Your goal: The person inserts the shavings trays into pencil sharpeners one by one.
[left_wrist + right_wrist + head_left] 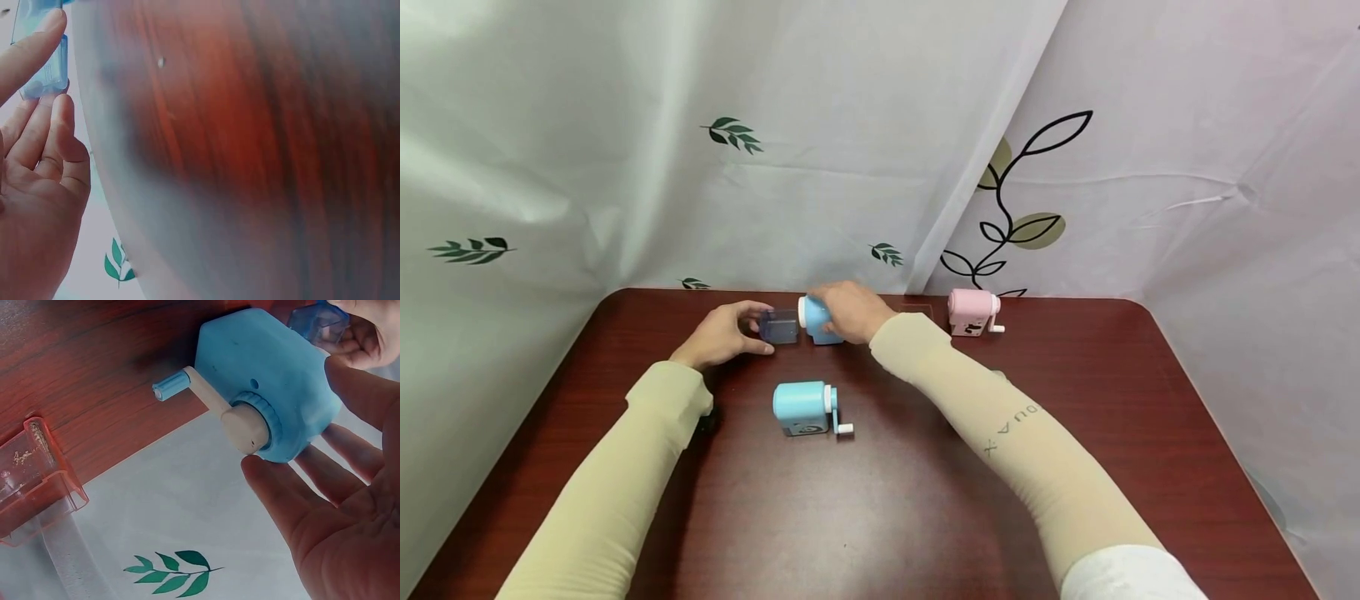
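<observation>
At the table's back edge, my right hand (pixel 853 310) grips a blue crank pencil sharpener (pixel 820 323). In the right wrist view, its pale crank arm (pixel 206 394) with a blue knob points away from my palm, and my thumb and fingers lie around the body. My left hand (pixel 718 335) holds a see-through bluish shavings drawer (pixel 778 327) between thumb and fingers, just left of the sharpener. The left wrist view shows the drawer (pixel 50 65) at its upper left corner. Nearer to me stands a light blue sharpener (pixel 803 408) with a white-knobbed crank.
A pink crank sharpener (pixel 970 313) stands at the back right. A see-through red drawer (pixel 37 481) with some shavings lies by the table's back edge, partly behind my right hand in the head view. Behind the brown table (pixel 880 517) hangs a white leaf-print curtain (pixel 820 208).
</observation>
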Demonstrator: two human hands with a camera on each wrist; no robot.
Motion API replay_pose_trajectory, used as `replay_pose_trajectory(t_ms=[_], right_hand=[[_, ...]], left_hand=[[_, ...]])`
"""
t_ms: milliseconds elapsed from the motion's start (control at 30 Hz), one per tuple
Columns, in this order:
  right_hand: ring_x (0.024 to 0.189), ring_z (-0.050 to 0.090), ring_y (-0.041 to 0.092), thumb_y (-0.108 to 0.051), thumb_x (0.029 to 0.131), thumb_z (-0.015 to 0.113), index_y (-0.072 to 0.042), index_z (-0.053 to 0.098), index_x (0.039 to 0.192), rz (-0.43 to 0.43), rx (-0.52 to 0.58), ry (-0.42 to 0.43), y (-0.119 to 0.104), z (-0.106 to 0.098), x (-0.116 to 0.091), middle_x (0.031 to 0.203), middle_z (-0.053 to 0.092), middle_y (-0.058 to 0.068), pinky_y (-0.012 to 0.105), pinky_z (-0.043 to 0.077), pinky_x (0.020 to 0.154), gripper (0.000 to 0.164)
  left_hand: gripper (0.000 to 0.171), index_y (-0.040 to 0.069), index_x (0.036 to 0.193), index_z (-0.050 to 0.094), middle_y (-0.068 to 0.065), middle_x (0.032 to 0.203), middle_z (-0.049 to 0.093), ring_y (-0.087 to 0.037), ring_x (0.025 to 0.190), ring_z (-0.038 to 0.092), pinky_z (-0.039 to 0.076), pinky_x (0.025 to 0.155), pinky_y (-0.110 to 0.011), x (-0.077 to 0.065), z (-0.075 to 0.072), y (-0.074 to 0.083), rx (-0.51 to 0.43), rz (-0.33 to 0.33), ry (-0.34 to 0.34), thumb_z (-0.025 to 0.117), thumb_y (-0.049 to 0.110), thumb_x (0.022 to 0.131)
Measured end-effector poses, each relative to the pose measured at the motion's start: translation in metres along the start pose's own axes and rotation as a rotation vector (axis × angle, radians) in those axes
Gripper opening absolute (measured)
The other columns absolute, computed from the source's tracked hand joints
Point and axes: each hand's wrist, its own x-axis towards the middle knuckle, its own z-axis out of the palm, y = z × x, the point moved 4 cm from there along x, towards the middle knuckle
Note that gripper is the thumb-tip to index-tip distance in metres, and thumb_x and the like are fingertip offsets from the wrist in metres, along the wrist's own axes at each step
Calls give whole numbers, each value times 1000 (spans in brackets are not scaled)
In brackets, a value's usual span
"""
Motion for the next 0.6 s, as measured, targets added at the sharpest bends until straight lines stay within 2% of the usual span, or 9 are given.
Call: replay_pose_trajectory(t_ms=[333, 600], right_hand=[[111, 66, 23, -9, 96, 68, -11, 64, 132, -39, -104, 92, -3, 1, 5, 124, 69, 7, 33, 50, 97, 37], [111, 65, 21, -13, 98, 67, -13, 65, 133, -19, -113, 86, -2, 3, 7, 123, 70, 5, 33, 50, 97, 36]], left_hand=[[65, 3, 134, 59, -14, 102, 60, -28, 94, 54, 41, 83, -40, 1, 6, 5, 26, 23, 5, 88, 12, 77], [64, 4, 133, 60, -13, 99, 61, -28, 92, 54, 41, 81, -40, 2, 7, 4, 54, 12, 11, 89, 14, 76]])
